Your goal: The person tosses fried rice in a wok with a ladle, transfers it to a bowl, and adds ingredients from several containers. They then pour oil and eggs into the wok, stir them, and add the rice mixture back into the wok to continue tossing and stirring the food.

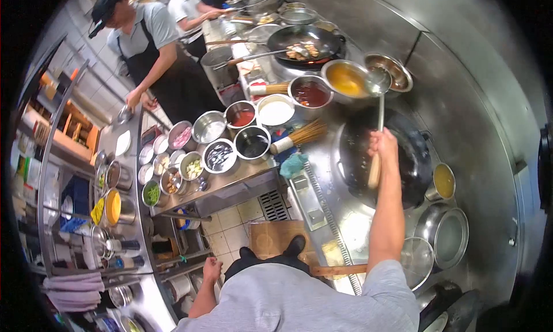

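Note:
My right hand (384, 144) is wrapped round the wooden handle of a metal ladle (381, 110). The ladle's bowl is up at the rims of two metal bowls, overlapping the steel bowl (397, 64) on the right and the edge of the bowl of yellow-orange liquid (348, 78) on the left. Beneath the ladle and my forearm sits a large dark wok (412, 153) on the stove, its inside shiny. My left hand (212, 269) hangs low at my side, fingers curled, with nothing seen in it.
Another wok (322, 39) holds browned food. Pots of sauces and ingredients crowd the left counter (242, 173), near a bamboo brush (305, 133). A pot (449, 237) and a mesh strainer (417, 263) stand right. A co-worker (152, 50) in an apron stands upper left; another person is beyond.

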`<control>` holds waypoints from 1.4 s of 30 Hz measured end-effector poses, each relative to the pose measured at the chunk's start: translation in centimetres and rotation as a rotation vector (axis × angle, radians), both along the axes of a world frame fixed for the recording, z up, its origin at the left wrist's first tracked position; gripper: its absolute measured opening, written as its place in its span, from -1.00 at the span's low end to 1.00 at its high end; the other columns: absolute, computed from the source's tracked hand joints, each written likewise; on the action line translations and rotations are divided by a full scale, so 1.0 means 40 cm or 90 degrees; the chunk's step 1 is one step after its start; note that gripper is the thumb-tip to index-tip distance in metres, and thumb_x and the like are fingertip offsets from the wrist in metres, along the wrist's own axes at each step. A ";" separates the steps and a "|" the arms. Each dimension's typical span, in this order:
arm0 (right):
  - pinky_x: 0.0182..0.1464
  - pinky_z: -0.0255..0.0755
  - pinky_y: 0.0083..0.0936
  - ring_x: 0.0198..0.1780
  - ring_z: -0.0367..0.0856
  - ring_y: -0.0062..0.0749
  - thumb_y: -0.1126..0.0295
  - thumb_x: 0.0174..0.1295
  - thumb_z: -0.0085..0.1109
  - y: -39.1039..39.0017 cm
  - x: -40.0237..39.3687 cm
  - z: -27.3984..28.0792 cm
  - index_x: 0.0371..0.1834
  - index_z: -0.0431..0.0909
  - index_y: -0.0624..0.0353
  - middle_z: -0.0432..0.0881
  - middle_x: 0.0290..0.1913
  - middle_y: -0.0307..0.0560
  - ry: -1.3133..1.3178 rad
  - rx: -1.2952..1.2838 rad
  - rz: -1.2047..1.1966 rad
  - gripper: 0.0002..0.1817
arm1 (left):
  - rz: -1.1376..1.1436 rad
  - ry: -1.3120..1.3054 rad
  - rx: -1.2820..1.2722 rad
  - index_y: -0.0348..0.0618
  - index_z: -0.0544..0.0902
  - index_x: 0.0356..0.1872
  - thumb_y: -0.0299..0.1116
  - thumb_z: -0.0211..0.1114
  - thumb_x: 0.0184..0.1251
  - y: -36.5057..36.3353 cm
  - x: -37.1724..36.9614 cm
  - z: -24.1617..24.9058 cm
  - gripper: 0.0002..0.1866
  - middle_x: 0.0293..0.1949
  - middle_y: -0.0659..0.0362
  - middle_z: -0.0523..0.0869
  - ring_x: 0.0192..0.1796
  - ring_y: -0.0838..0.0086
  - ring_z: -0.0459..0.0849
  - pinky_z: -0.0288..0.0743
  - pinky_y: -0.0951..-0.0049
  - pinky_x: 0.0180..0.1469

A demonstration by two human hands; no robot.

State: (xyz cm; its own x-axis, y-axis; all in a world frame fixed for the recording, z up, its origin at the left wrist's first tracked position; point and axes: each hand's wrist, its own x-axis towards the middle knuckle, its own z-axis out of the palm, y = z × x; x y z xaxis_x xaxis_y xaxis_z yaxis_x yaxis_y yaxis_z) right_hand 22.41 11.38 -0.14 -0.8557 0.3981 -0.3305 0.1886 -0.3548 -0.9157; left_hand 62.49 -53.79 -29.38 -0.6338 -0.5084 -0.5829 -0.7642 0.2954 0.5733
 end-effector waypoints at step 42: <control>-0.68 0.07 -0.71 -0.64 0.18 -0.79 0.53 0.41 0.05 -1.923 0.449 0.053 0.45 0.41 0.12 0.34 -0.47 -0.41 0.068 0.184 0.999 -0.49 | 0.621 0.294 0.137 -0.16 0.71 0.12 -0.29 0.25 0.52 -0.504 0.670 0.398 -0.72 -0.22 0.25 0.78 -0.25 0.55 0.76 0.62 0.51 -0.28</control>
